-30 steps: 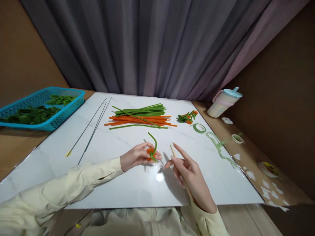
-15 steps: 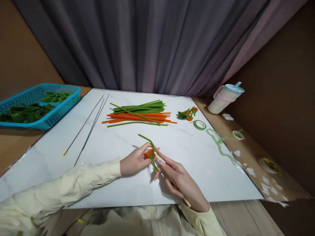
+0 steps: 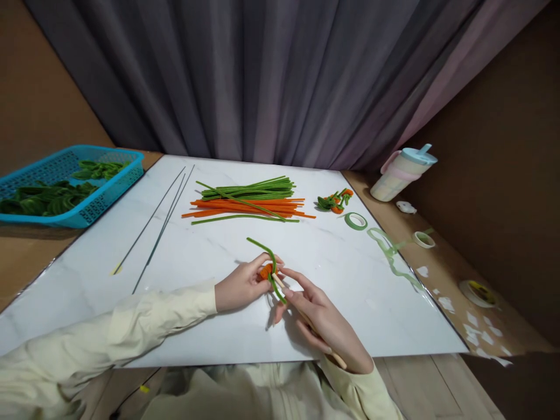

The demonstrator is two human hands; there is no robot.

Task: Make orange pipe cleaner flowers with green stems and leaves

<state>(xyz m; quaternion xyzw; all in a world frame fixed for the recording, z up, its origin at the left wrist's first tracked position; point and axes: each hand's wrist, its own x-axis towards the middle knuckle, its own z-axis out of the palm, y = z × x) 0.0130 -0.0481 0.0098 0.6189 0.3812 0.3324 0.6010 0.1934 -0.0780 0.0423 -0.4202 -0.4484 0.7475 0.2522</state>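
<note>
Our left grip [image 3: 240, 287] pinches an unfinished-looking orange-and-green piece [image 3: 266, 272], our right grip [image 3: 324, 317] closes round a wooden stick [image 3: 279, 282]; finished-looking clusters [image 3: 336, 208] and unworked strips [image 3: 227, 208] lie beyond.

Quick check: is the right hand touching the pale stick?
Touching: the head view shows the right hand gripping the pale stick, with the thumb laid on it near its upper end.

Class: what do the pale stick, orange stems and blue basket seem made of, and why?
Pale stick: probably wood, smooth and matte, judging by its tan colour. Orange stems: perhaps chenille, matte with soft-looking edges. Blue basket: likely plastic, slightly glossy, with regular moulded-looking holes.
</note>
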